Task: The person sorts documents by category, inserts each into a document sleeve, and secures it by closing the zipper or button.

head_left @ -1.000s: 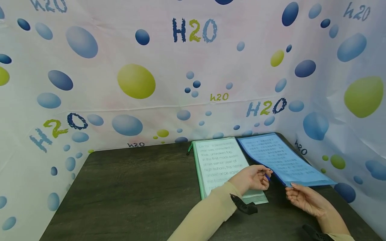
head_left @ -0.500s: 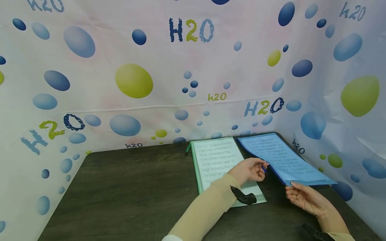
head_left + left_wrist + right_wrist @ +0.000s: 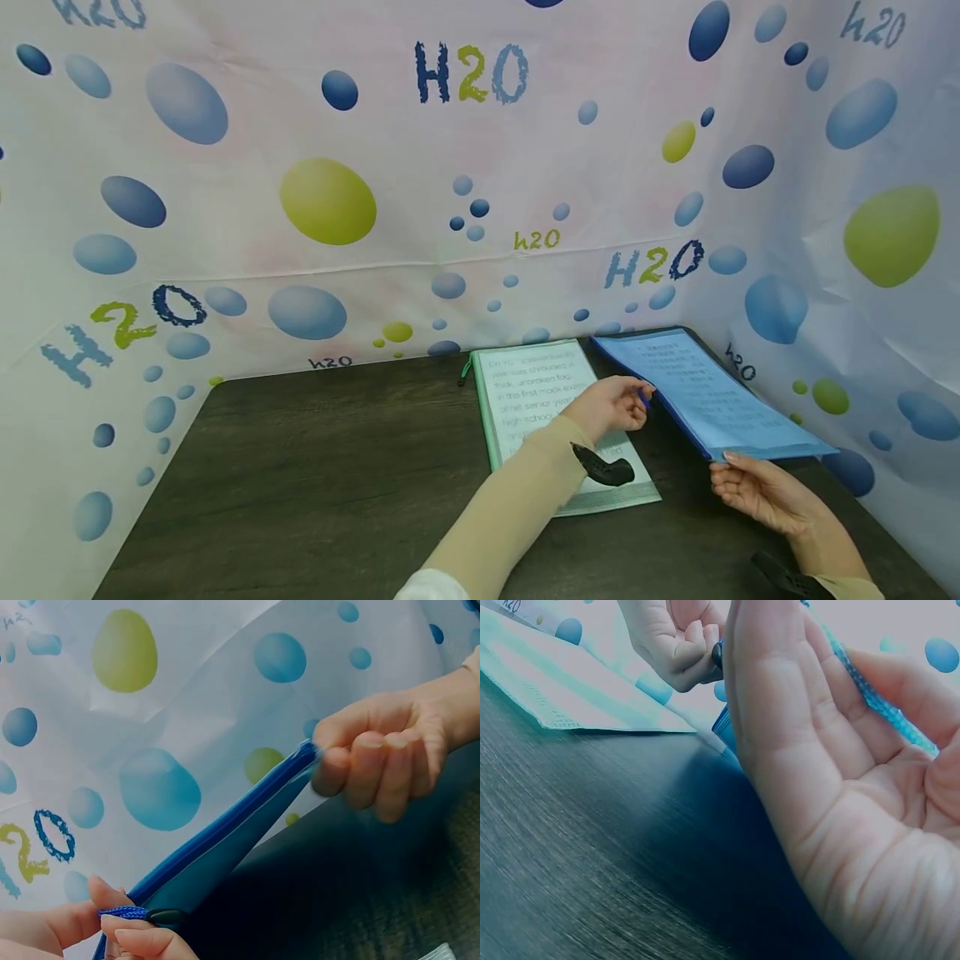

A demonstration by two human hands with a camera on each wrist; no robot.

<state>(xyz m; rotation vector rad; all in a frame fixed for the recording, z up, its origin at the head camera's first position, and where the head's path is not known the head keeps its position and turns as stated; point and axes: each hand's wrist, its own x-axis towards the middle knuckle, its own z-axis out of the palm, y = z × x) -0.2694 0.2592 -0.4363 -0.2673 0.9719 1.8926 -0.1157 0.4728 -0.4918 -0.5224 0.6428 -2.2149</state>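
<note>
A translucent blue zip document pouch (image 3: 712,400), with a printed sheet inside, lies at the right, its near edge lifted off the table. My right hand (image 3: 761,496) pinches its near corner between thumb and fingers. Along the pouch's left side runs a dark blue zipper (image 3: 225,817), plain in the left wrist view. My left hand (image 3: 607,407) pinches the zipper's blue braided cord pull (image 3: 124,912), which has a black end. Under the left forearm lies a green mesh-edged pouch (image 3: 528,387) with a sheet of English text, partly hidden.
A dark wood-grain table (image 3: 322,467) carries both pouches. Behind it and to its right hangs a white backdrop (image 3: 420,167) with blue and green dots. A green cord pull (image 3: 465,368) hangs at the green pouch's far left corner.
My left hand has moved away along the zipper with the cord pull, toward the pouch's far end. The right hand keeps its grip on the near corner. The head view has shifted slightly.
</note>
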